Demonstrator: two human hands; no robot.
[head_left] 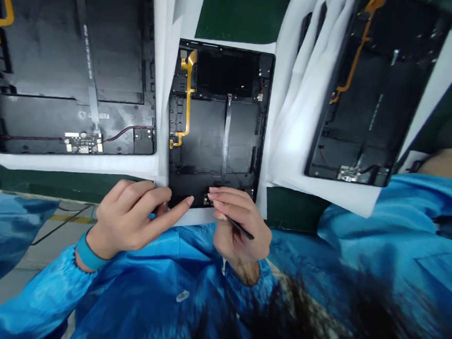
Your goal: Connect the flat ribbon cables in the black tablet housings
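While the middle housing runs lengthwise away from the person, its small board sits at the near end, partly covered by the right fingertips. Right hand is the closer one: at the housing's near-right corner, pinching a dark thin tool between thumb and fingers. One tool end slants out across the palm, away from the board; other end is hidden, can't tell if it touches. From the right hand, the board lies just at the fingertips, leftward.

Left hand is at the housing's near-left corner, fingers curled, thumb stretched toward the board but apart from it. Underside hidden, can't tell if it grips anything.

Grey ribbon follows the housing's long axis; orange flex is on its left side. White sheet under the housing.
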